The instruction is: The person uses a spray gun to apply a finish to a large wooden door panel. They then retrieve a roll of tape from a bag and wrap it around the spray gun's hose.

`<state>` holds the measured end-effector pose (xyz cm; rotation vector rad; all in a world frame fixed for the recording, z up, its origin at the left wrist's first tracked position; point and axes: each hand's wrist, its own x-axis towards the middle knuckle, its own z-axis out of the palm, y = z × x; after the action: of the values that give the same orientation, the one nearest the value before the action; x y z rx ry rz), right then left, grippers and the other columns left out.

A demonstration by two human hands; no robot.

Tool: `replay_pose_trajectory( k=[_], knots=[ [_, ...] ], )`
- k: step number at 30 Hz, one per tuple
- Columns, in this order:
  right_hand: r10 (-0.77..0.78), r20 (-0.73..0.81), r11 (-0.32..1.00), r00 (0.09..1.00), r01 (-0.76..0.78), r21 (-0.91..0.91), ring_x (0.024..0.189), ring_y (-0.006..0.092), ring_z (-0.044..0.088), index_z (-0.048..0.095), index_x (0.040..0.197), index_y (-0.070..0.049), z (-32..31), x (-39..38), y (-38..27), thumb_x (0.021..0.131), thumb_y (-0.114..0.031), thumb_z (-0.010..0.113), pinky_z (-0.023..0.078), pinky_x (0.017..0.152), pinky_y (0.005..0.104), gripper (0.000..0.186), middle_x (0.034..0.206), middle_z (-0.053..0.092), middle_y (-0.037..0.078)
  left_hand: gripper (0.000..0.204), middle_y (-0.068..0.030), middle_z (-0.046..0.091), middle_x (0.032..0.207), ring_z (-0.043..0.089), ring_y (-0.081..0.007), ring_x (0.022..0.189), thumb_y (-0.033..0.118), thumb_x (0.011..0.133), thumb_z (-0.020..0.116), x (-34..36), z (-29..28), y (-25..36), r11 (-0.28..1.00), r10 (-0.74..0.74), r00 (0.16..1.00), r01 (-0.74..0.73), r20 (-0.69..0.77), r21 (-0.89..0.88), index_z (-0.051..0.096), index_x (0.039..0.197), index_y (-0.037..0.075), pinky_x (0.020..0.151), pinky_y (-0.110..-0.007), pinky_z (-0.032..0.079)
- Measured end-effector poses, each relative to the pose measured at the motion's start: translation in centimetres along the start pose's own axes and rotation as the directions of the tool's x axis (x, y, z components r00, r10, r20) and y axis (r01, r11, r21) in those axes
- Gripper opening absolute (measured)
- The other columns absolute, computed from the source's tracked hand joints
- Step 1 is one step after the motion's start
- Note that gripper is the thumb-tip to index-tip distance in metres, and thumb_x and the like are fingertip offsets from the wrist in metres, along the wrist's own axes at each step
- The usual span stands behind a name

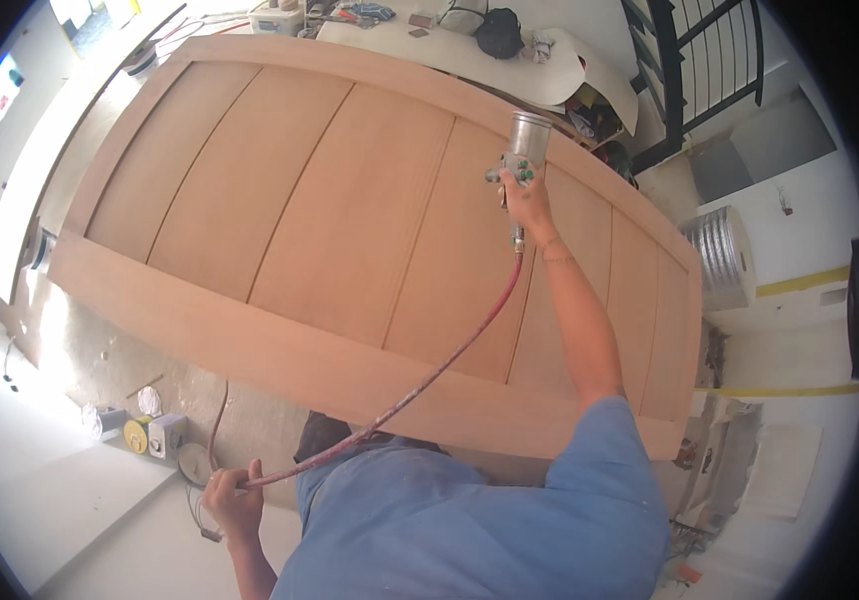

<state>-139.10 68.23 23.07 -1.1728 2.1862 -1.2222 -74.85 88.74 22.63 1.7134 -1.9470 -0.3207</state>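
Blue shirt [480, 530], left grip [234, 500] curled round hose [450, 360], right grip [528, 203] clasping spray gun [530, 138], wooden panel [350, 220]

White walls [820, 230], dusty pale floor [122, 355], black metal railing [672, 78], bright daylight [54, 330] at left.

On my feed I see a makeshift finishing workshop: a bare wooden panelled door [345, 205] laid flat, a spray gun [524, 148] on a red air hose [440, 373], containers [137, 434] on the concrete floor [190, 395], a silvery roll [725, 258].
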Motion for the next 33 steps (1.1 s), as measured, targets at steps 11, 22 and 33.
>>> replay_pose_trajectory(
  k=[11,22,33],
  knots=[
    [-0.103,-0.191,0.982,0.976,0.070,-0.175,0.098,0.0374,0.076,0.065,0.134,-0.011,4.3,13.2,-2.0,0.099,-0.038,0.060,0.056,0.093,0.0469,0.045,0.099,0.079,0.017,0.021,-0.0068,0.065,0.067,0.066,-0.0275,0.062,0.015,0.074,0.090,11.6,-0.4,-0.4,0.993,0.062,0.978,-0.040,0.200,-0.113,0.071,0.074,0.006,0.059,-0.040,0.048],
    [0.016,0.279,0.998,0.960,0.002,-0.063,0.062,0.0105,0.062,0.066,0.129,-0.006,4.1,1.9,-6.5,0.103,-0.028,0.066,0.053,0.060,0.0303,0.034,0.076,0.066,0.001,0.028,-0.0089,0.062,0.065,0.062,-0.0285,0.059,0.014,0.080,0.092,11.8,-1.5,-5.2,0.997,-0.008,0.997,0.014,0.083,-0.077,0.066,0.071,0.006,0.056,-0.040,0.045],
    [0.125,0.647,0.991,0.752,-0.132,-0.038,0.069,0.0079,0.061,0.060,0.140,-0.004,2.8,-15.2,-10.3,0.104,-0.025,0.067,0.052,0.062,0.0279,0.043,0.083,0.065,0.000,0.031,-0.0081,0.058,0.061,0.056,-0.0266,0.054,0.011,0.085,0.088,4.5,-4.1,-5.0,0.998,-0.008,1.000,0.009,0.019,-0.056,0.063,0.068,0.004,0.056,-0.038,0.044]
  ],
)
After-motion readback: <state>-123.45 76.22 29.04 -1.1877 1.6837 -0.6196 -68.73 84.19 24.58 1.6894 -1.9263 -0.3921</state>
